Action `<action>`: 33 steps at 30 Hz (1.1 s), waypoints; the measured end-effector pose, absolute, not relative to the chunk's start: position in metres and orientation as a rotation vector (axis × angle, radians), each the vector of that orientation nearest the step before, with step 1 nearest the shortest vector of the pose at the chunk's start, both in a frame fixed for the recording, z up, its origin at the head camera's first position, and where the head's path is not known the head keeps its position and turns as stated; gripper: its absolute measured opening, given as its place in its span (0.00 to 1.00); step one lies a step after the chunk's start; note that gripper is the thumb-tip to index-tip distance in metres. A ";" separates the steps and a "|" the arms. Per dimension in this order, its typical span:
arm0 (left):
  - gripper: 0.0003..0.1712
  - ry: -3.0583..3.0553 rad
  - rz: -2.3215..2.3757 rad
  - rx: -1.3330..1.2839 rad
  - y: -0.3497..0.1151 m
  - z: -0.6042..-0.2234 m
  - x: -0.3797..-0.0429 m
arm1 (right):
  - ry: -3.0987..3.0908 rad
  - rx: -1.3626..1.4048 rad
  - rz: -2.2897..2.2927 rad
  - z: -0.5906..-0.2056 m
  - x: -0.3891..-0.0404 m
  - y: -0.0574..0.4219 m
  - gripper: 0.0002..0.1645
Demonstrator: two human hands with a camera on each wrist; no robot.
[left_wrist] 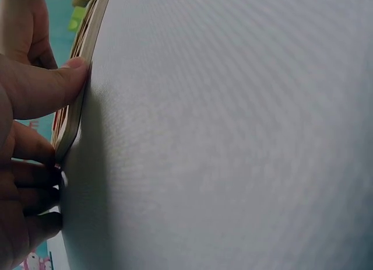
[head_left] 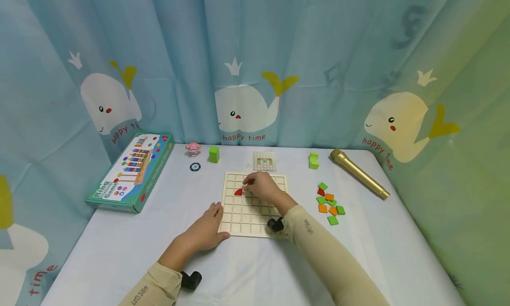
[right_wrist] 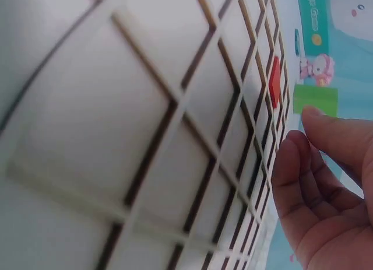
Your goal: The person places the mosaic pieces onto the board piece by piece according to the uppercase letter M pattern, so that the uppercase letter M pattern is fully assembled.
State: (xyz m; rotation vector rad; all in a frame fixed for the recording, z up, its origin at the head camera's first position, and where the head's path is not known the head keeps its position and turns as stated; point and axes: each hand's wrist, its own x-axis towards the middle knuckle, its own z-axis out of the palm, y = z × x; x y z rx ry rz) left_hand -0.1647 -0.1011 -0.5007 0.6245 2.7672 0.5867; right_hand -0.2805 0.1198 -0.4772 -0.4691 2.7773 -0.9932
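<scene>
A pale wooden grid board (head_left: 239, 213) lies on the table with a red quarter-round piece (head_left: 238, 192) in its upper left part. My left hand (head_left: 206, 228) rests against the board's left side, fingers extended and thumb at the near corner; in the left wrist view the thumb (left_wrist: 70, 77) touches the board's edge. Over the upper middle of the board is my right hand (head_left: 263, 186), its fingertips just right of the red piece. In the right wrist view the fingers (right_wrist: 288, 165) bend loosely beside the thumb, and no piece shows between them.
Loose green, orange and red tiles (head_left: 323, 208) lie right of the board. Behind it is a small pattern card (head_left: 264, 161), with green blocks (head_left: 214, 154) to either side. A golden microphone (head_left: 360, 174) lies right, a game box (head_left: 133, 173) left, near a pink figurine (head_left: 193, 149) and round chip (head_left: 195, 167).
</scene>
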 end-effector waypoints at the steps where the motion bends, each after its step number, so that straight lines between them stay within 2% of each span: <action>1: 0.48 2.768 0.587 0.623 -0.101 -0.501 -0.165 | 2.780 -0.467 -0.990 -0.477 -0.281 0.123 0.06; 33: 0.49 2.775 0.574 0.593 -0.101 -0.503 -0.163 | 2.985 -0.158 -0.836 -0.467 -0.275 0.264 0.10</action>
